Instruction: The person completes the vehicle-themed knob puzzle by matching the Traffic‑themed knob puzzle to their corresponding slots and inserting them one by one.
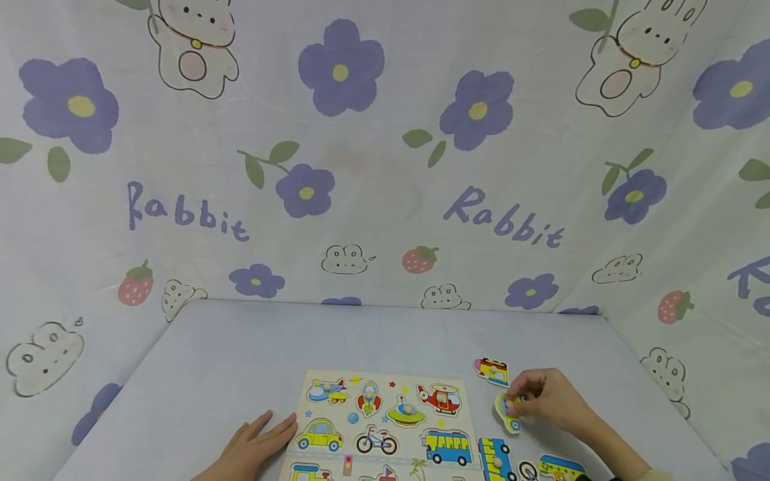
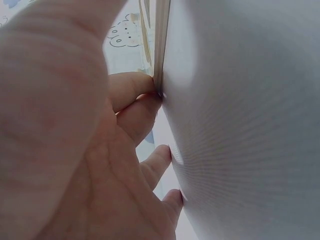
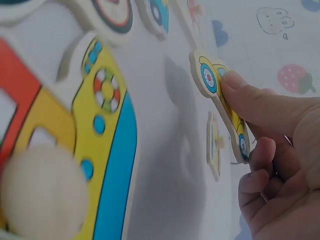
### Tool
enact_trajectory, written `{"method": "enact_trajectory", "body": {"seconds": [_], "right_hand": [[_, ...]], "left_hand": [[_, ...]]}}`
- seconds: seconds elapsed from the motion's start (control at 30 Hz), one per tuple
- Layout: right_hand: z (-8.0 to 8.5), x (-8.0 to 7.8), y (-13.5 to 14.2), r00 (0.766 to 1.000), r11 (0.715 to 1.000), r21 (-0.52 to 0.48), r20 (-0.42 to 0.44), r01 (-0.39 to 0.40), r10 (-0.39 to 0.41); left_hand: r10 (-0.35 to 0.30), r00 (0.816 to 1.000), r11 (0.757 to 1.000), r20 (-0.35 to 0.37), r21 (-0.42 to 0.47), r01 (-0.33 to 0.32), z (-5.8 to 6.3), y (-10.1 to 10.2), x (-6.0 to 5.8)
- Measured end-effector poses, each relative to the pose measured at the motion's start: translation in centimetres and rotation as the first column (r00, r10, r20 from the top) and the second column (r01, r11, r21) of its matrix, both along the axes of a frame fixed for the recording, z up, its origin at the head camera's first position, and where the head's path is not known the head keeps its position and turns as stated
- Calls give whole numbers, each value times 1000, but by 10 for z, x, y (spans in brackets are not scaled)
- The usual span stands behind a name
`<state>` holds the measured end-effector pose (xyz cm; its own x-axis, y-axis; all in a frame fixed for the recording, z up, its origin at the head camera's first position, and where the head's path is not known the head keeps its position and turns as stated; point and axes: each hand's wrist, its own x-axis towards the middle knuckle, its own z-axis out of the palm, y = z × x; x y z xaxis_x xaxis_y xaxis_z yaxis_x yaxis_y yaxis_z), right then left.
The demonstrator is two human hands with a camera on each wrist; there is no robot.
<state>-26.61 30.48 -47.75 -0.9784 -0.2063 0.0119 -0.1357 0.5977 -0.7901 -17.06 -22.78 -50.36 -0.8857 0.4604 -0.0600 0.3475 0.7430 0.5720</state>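
Between the thumb and fingers of my right hand (image 1: pixel 552 399) is a yellow toy car puzzle piece (image 1: pixel 513 425), pinched and tilted just above the table. In the right wrist view the car piece (image 3: pixel 208 78) shows its blue wheels. My left hand (image 1: pixel 249 446) lies at the left edge of a wooden vehicle puzzle board (image 1: pixel 361 427). Its fingers reach out; in the left wrist view the fingertips touch the board's edge (image 2: pixel 161 45) and the tabletop. A plane (image 1: pixel 327 390), rocket (image 1: pixel 369 399), flying saucer (image 1: pixel 406 414) and helicopter (image 1: pixel 442 399) sit in the top row.
Loose pieces lie right of the board: a train (image 1: pixel 494 374), a blue and yellow bus (image 1: pixel 494 457), a bicycle (image 1: pixel 527 470) and a yellow and blue ship (image 3: pixel 112 125), close to the right wrist. A rabbit-print cloth (image 1: pixel 385 200) hangs behind the table (image 1: pixel 240 361).
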Motion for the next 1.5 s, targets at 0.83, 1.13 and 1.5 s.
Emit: {"method": "enact_trajectory", "body": {"seconds": [0.83,1.13,1.5], "right_hand": [[11,40,-94,980,948,-254,13,194,-197],[17,55,-149,975,892,-397,60,218,-212],[12,63,-216,974,861,-457,79,224,-212]], "left_hand": [[11,1000,1000,12,24,-12,-10,1,-1],[-10,1000,999,3,39,9,-7,0,-1],[-26,999,999,-30,35,27,-1,-4,0]]}}
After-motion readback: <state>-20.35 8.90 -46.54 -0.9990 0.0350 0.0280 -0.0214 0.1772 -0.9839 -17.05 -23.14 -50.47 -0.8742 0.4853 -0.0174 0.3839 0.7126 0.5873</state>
